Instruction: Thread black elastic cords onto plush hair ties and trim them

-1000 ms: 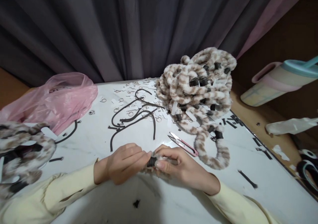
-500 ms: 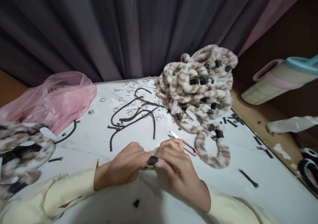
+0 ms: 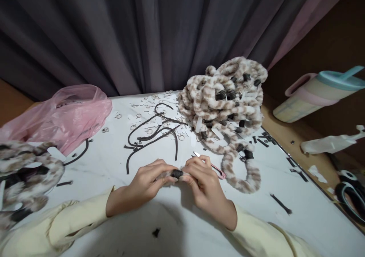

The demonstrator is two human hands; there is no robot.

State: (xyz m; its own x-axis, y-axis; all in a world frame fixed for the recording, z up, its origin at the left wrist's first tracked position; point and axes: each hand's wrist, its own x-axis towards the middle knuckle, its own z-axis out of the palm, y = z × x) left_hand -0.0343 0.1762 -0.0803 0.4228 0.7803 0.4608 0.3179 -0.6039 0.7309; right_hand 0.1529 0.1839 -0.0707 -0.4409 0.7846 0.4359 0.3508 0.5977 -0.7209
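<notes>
Between my hands is a plush strap (image 3: 177, 173), furry in white and brown with a dark cord coiled round its middle. My left hand (image 3: 149, 179) pinches it on one side of the coil, thumb below and fingers above. On the other side, my right hand (image 3: 203, 181) grips it with bent fingers, and most of the strap is hidden. Just behind my right hand lie small pink-handled thread snips (image 3: 218, 171), partly covered by it. Several loose dark cords (image 3: 152, 137) are spread beyond my hands on the white table (image 3: 114, 232).
A heap of similar plush straps (image 3: 225, 93) rises at the back right, with more straps (image 3: 49, 173) at the left. Behind them are a pink plastic bag (image 3: 82, 112) and metal rings (image 3: 118, 115). A tumbler (image 3: 313, 97), a white bottle (image 3: 327, 145) and scissors (image 3: 349, 196) stand or lie right.
My left thumb has moved from on top of the strap to beneath it, and the dark coil shows more plainly. The view has shifted slightly; both hands still hold the strap.
</notes>
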